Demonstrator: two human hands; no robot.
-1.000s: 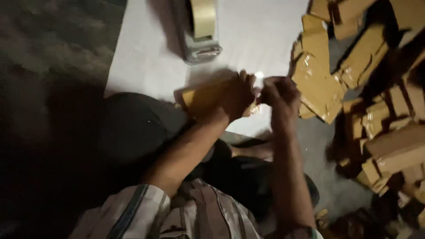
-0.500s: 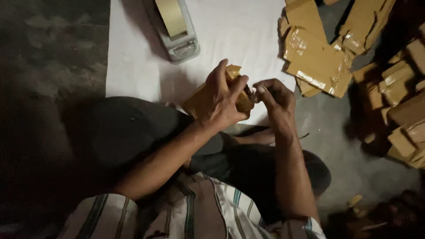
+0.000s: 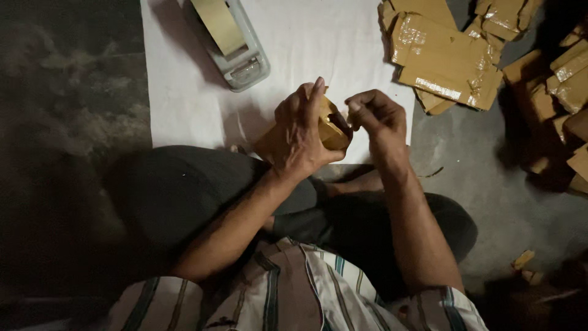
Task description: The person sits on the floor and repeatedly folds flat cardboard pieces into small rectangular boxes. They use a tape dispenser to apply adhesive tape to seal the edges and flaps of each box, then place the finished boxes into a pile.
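Observation:
My left hand (image 3: 301, 135) is wrapped around a small brown cardboard packet (image 3: 331, 130), held above my crossed legs at the near edge of a white sheet (image 3: 184, 104). Most of the packet is hidden behind the fingers. My right hand (image 3: 375, 116) is curled just to the packet's right, fingertips pinched at its upper corner. Whether it holds a bit of tape there I cannot tell.
A grey tape dispenser (image 3: 229, 43) with a roll of tan tape stands on the white sheet ahead. Flattened taped cardboard pieces (image 3: 444, 58) lie at the far right, with several small brown boxes (image 3: 566, 92) heaped beyond them on the dark floor.
The packet has been turned from lying flat between both hands to being clasped upright in my left hand. My right hand has shifted to its upper corner.

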